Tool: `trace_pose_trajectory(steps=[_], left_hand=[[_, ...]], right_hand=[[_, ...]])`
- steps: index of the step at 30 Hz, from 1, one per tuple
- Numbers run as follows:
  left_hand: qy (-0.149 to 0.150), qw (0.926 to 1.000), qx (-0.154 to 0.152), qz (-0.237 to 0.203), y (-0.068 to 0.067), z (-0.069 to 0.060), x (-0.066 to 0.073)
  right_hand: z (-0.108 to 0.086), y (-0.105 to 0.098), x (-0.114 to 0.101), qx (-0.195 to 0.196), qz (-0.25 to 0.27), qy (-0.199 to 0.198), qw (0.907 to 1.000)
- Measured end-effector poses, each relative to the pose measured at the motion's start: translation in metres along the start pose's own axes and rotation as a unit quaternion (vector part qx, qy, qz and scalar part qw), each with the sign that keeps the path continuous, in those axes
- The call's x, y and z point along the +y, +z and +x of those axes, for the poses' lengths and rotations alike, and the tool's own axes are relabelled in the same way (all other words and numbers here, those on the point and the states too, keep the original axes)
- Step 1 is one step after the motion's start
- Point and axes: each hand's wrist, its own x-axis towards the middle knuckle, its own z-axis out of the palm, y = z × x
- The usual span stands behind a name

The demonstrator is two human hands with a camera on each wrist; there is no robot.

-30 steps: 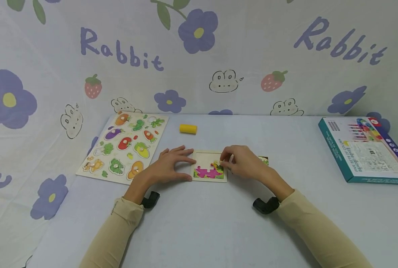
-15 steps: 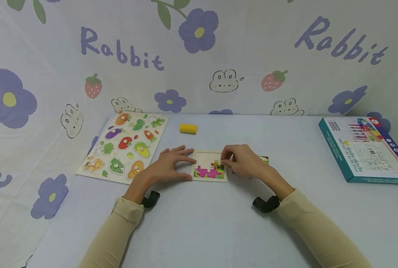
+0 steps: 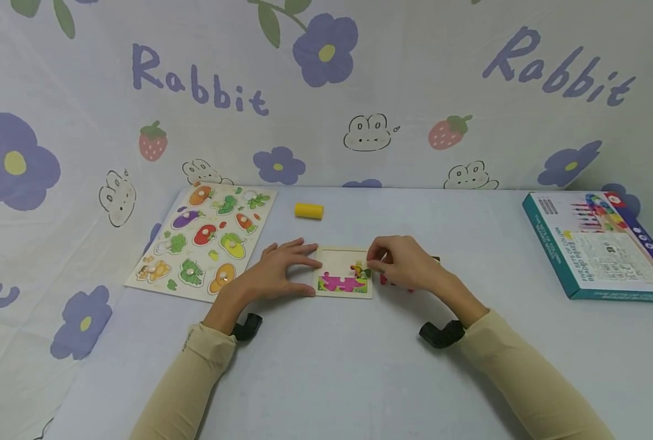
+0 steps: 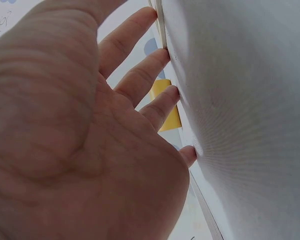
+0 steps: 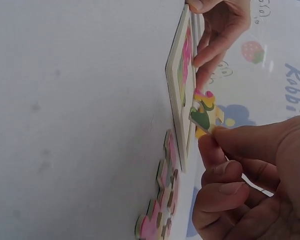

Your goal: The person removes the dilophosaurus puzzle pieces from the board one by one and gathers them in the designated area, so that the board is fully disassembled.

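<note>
A small wooden jigsaw tray (image 3: 334, 258) lies mid-table, with pink and green pieces (image 3: 342, 283) fitted along its near side. My left hand (image 3: 271, 274) rests at the tray's left edge, thumb and index finger touching it, fingers spread and fairly straight. Between thumb and fingertips, my right hand (image 3: 406, 263) pinches a jigsaw piece (image 5: 204, 119) in green, yellow and pink. That piece is tilted above the tray's right part. Loose jigsaw pieces (image 5: 165, 187) lie right of the tray, partly hidden under my right hand in the head view.
A vegetable peg puzzle board (image 3: 205, 235) lies at the left, close to my left hand. A yellow cylinder (image 3: 309, 211) sits behind the tray. At the far right lies a teal-edged box (image 3: 601, 250). A printed cloth (image 3: 392, 73) hangs behind the table.
My right hand has shifted slightly right with the jigsaw piece. More of the red-pink loose pieces show below it. My left hand stays in place.
</note>
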Motion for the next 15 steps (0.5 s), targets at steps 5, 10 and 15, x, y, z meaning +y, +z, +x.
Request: trace_pose_trajectory(steps=[5, 10, 15], left_hand=[[-0.003, 1.0, 0.0, 0.0, 0.0, 0.0, 0.0], [-0.006, 1.0, 0.0, -0.001, -0.001, -0.001, 0.002], [-0.01, 0.9999, -0.001, -0.002, -0.001, -0.001, 0.002]], right_hand=[[-0.003, -0.005, 0.009, 0.0, 0.011, 0.005, 0.9999], [-0.009, -0.009, 0.019, 0.0, 0.035, 0.011, 0.9993], [-0.016, -0.015, 0.028, -0.002, 0.053, 0.029, 0.9982]])
